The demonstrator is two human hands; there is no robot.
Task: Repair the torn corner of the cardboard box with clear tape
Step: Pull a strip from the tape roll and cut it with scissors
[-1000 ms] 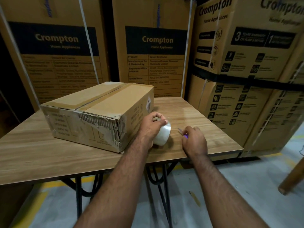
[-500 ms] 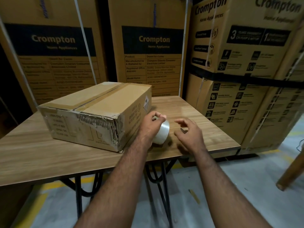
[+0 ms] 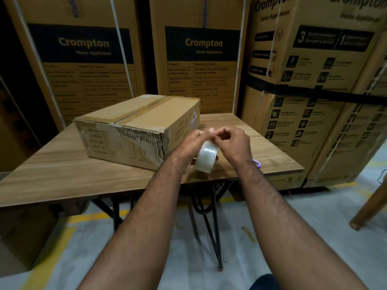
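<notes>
A brown cardboard box (image 3: pixel 138 124) lies on the wooden table (image 3: pixel 52 170). Its near right corner (image 3: pixel 160 147) is torn, with ragged corrugated edges showing. Just right of that corner, my left hand (image 3: pixel 188 143) holds a roll of clear tape (image 3: pixel 206 158) lifted a little above the table. My right hand (image 3: pixel 232 143) meets the left above the roll, its fingertips pinched at the roll's top edge. A purple object (image 3: pixel 258 163) peeks out on the table behind my right wrist.
Tall printed appliance cartons (image 3: pixel 201 59) stand close behind and to the right of the table. The table has black metal legs (image 3: pixel 215 227). A wooden leg (image 3: pixel 370 206) juts in at the far right over the grey floor.
My left hand raised the tape roll off the table. My right hand let go of the purple object, moved left and closed its fingertips on the top of the roll.
</notes>
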